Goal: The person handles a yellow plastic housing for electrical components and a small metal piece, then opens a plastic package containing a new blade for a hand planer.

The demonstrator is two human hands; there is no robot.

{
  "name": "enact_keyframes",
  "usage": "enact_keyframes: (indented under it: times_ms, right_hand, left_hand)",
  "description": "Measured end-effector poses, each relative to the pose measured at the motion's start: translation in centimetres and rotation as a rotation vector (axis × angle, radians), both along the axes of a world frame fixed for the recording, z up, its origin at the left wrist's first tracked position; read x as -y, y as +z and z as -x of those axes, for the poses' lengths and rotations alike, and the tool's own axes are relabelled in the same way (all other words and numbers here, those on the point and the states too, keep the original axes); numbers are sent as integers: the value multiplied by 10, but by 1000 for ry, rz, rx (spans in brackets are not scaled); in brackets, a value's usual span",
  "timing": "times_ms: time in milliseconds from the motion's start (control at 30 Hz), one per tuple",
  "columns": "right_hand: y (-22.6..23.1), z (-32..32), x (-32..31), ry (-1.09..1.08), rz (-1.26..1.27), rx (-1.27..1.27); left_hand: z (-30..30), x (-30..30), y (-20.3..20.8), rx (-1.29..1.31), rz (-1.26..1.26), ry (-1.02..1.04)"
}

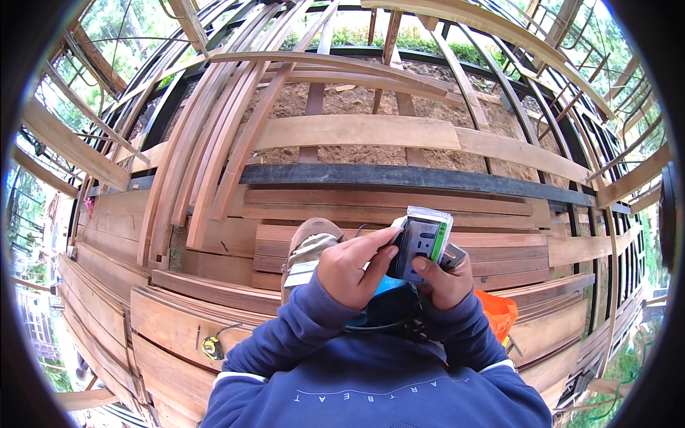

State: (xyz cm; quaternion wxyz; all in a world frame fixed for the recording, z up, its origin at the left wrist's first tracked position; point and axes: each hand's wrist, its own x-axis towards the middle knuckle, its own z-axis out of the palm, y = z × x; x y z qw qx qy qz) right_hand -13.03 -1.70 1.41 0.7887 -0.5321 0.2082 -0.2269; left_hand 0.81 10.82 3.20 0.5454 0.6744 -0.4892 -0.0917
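Above my lap, a flat clear plastic package [426, 246] with dark contents and a green strip along one side is held in both hands. My right hand [448, 279] grips its lower right part, thumb pressed on the front. At its left edge, my left hand [354, 265] is closed, thumb and forefinger pinching by a small pale part. A small grey block [454, 256] shows behind the package, beside my right fingers; its kind is unclear. Beneath the hands lie a bright blue piece [389, 284] and a dark rounded thing [392, 307], partly hidden.
An orange bag [497, 314] lies by my right forearm. A yellow tape measure [212, 348] and a thin dark rod [198, 337] rest on the boards [171, 321] at left. Long timber strips [207, 143] slope across a black beam [342, 175], beyond which bare soil [342, 103] shows between joists.
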Motion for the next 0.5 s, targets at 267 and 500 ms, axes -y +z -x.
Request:
enact_keyframes:
  times_ms: [267, 500]
  right_hand:
    - [6, 0, 6, 184, -124, 153]
    - [8, 15, 18, 214, 52, 45]
  left_hand:
    - [-21, -3, -10, -139, 158, -24]
    - [-47, -2, 37, 25, -273, -355]
